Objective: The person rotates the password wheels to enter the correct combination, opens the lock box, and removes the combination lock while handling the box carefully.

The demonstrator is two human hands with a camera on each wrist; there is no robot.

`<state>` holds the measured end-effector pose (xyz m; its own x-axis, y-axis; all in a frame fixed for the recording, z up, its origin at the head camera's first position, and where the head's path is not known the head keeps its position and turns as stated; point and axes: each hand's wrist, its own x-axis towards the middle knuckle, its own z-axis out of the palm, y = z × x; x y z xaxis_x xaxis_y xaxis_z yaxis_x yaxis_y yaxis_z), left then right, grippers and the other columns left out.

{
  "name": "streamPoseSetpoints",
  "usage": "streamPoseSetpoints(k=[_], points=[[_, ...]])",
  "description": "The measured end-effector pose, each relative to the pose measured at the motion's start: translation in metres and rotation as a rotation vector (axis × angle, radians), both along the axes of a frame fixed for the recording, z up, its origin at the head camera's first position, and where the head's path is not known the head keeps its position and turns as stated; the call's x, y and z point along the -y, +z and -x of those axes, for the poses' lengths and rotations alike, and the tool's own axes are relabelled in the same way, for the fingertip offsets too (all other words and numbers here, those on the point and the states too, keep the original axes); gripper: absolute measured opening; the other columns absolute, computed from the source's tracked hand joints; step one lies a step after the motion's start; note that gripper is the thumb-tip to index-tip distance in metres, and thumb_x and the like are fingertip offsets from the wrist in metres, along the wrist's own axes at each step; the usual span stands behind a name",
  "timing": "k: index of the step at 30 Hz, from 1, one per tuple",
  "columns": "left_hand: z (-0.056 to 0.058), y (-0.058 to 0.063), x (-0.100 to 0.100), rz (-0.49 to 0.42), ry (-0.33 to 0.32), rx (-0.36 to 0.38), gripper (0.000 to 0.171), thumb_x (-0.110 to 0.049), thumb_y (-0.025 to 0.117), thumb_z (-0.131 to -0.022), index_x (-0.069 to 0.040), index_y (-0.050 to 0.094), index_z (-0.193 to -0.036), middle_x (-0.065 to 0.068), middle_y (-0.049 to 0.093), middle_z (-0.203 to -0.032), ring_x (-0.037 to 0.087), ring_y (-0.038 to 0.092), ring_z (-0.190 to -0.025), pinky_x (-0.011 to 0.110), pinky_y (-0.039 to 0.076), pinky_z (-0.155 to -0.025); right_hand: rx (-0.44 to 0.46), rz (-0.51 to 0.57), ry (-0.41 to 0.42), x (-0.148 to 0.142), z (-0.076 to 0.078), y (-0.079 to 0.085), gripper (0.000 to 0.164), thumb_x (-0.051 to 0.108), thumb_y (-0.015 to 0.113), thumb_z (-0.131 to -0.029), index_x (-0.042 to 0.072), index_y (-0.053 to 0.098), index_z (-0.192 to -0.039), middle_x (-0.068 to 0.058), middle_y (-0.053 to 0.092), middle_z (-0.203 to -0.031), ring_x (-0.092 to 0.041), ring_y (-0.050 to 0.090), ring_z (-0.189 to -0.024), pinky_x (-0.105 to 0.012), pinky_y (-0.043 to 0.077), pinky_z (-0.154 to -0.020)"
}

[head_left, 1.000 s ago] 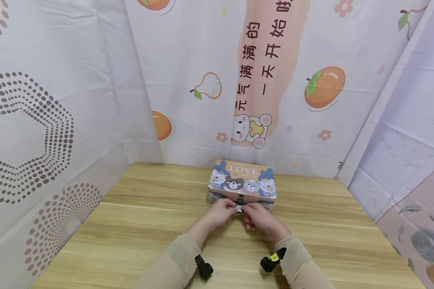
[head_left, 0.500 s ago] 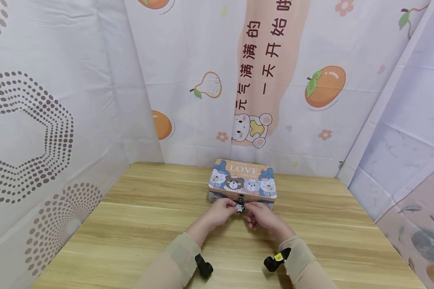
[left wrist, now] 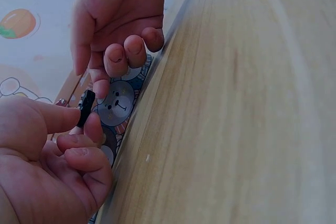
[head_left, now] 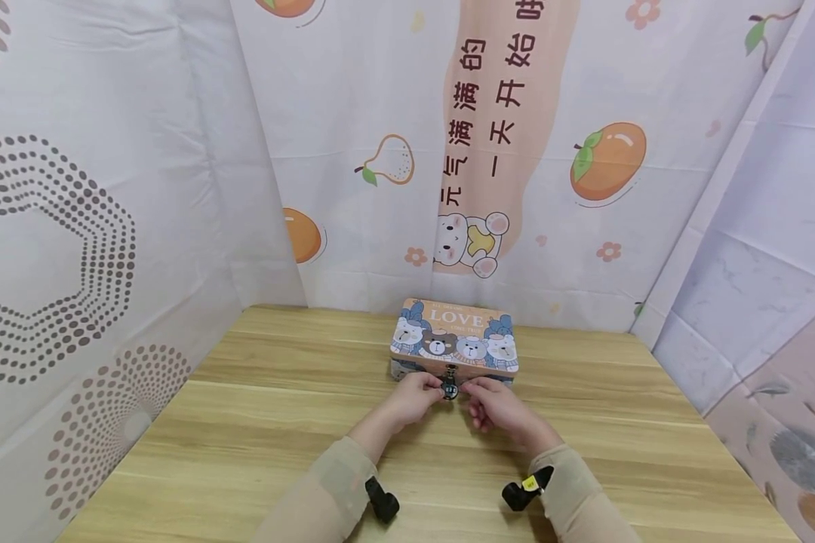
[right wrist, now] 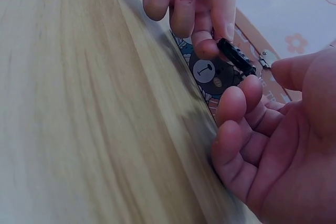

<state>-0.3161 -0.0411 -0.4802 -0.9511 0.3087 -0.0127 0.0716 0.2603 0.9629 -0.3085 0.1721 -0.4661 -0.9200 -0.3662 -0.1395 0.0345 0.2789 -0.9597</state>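
A small black combination padlock (head_left: pixel 450 389) hangs at the metal clasp (head_left: pixel 451 369) on the front of a tin box printed with bears and the word LOVE (head_left: pixel 457 320). My left hand (head_left: pixel 410 398) pinches the padlock's edge between thumb and index finger, as the left wrist view also shows the padlock (left wrist: pixel 86 107) there. Just to its right is my right hand (head_left: pixel 501 411), thumb and index finger apart, other fingers loosely curled. In the right wrist view a small gap separates the right hand's thumb (right wrist: pixel 289 72) from the padlock (right wrist: pixel 236 56). The lid is down.
The box stands near the back edge of a wooden table (head_left: pixel 299 422). Printed curtains (head_left: pixel 353 98) hang behind the table and along both sides. A black wrist camera (head_left: pixel 382 501) sits on the left sleeve, another black camera (head_left: pixel 526 489) on the right.
My right hand has drawn slightly to the right, away from the padlock. The left hand keeps its pinch, and the padlock's face is turned a little differently. The box stays in place.
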Motion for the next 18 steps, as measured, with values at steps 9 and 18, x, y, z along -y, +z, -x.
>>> streamPoseSetpoints(k=[9,18], points=[[0.0,0.0,0.0,0.014,0.003,0.008,0.015,-0.008,0.062,-0.099,0.003,0.065,-0.108,0.006,0.066,-0.09,0.011,0.044,-0.053,0.025,0.038,-0.047,-0.033,-0.018,0.053,0.006,0.001,0.0,0.033,0.022,0.045,-0.108,-0.009,0.054,-0.109,-0.005,0.054,-0.072,-0.017,0.056,-0.06,-0.028,0.046,-0.053],[0.001,0.0,0.0,-0.001,-0.005,0.001,0.014,-0.007,0.063,-0.098,0.003,0.066,-0.107,0.006,0.066,-0.088,0.01,0.043,-0.052,0.024,0.037,-0.046,-0.045,-0.023,0.077,0.013,0.001,0.001,0.029,0.017,0.044,-0.108,-0.009,0.054,-0.106,-0.006,0.054,-0.072,-0.017,0.055,-0.06,-0.028,0.045,-0.051]])
